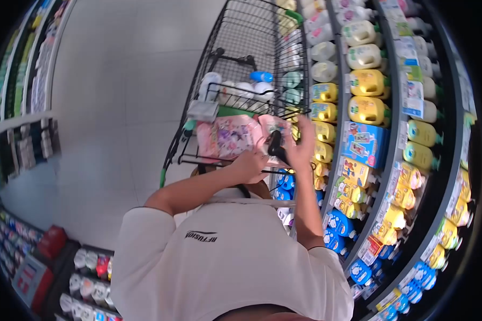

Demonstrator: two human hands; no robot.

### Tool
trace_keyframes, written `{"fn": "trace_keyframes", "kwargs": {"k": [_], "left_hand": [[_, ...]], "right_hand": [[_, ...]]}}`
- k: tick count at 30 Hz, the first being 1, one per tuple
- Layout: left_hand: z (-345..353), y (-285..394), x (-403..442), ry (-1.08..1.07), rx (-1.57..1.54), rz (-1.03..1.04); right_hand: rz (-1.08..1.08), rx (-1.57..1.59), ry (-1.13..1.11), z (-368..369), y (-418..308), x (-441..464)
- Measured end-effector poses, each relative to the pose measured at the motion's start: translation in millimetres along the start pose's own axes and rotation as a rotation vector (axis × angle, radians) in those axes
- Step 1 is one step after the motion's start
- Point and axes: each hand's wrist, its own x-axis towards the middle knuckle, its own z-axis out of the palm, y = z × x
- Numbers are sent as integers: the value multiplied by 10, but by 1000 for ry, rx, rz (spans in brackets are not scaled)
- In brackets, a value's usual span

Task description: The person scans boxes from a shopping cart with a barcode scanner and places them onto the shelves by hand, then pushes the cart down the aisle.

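Your left hand (249,167) curls in at the near right corner of the larger pink floral pack (230,135), its fingertips hidden, so whether it pinches anything cannot be told. Your right hand (304,140) is loosely spread, fingers pointing far, with a black object (276,143) just left of it; contact there is unclear. The smaller pink pack (274,123) lies right of the larger one, partly under that object. Both packs rest in the near section of the shopping cart (241,37), probably because soft, flat goods sit well there, apart from the white bottles (245,89) and blue container (261,76) farther off. A white box (203,111) sits at the larger pack's far left corner. Your elbows are bent, presumably so both hands can meet over the packs. On the right, yellow jugs (367,83) line the shelf in a row, likely for easy picking.
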Motion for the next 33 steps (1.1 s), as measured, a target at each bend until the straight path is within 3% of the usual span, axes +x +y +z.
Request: {"fn": "trace_keyframes", "kwargs": {"k": [1,3,7,10,14,18,20,22,23,25,28,30,33], "left_hand": [[345,-156,37,7,-5,-27],[1270,-624,91,416,-127,255],[1141,-524,-99,328,-119,208],[1029,-278,-85,259,-91,172],[794,-84,-201,184,-35,109],[269,-98,-47,144,119,109],[290,-135,5,69,250,7],[-137,66,-30,-76,192,-137],[-70,29,-21,-26,217,-124],[-85,-35,33,16,260,-90],[-161,-62,77,-72,274,-132],[-173,-124,88,42,251,-89],[-201,-238,132,43,251,-49]], "right_hand": [[21,142,-147,293,-351,-101],[-84,122,-290,777,-472,-602],[-264,142,-464,793,-760,-559],[-267,113,-518,814,-629,-487],[-172,43,-513,711,-657,-642],[-189,-159,-255,455,-516,-767],[-186,-292,-212,380,-213,-795],[-140,-324,-202,368,0,-700],[-146,-335,-159,369,53,-653],[-100,-328,-351,402,93,-607],[-84,-271,-261,402,86,-663],[-117,-295,-173,453,87,-611],[-89,-274,-174,465,48,-507]]}}
